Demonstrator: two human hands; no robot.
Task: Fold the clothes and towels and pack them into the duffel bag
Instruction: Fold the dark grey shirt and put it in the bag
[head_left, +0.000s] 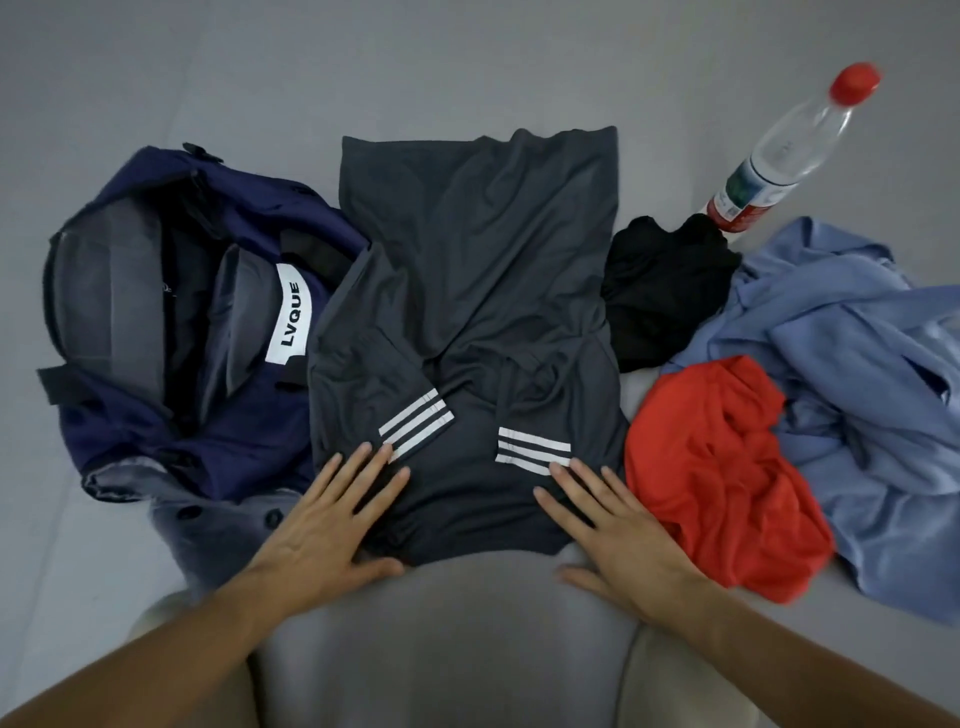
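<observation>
– Head view: which step is in hand, and how should it be done well?
– I judge it is the folding of the dark grey T-shirt (467, 249). It lies flat in the middle of the grey surface (467, 67), with both sleeves turned in, so the white stripes sit at the near end. The navy duffel bag (171, 332) lies open at its left, and the shirt's left edge lies over it. The wrinkles in the middle should be smoothed first. Then the near end can go over to the far edge while the sleeves are kept in place, so the packet fits the bag's opening.
– What is around it?
– On the right lie a blue garment (857, 364), a red garment (717, 478) and a black garment (665, 291), all unfolded. A clear bottle (779, 150) lies far right. The red one touches the shirt, so it could be dragged along.
– And the hands?
– The left hand (332, 519) lies flat on the near left corner, with fingers straight and spread. The right hand (618, 535) lies the same way on the near right corner, and its fingertips reach the right stripes. Neither hand grips anything; both only press the cloth.
</observation>
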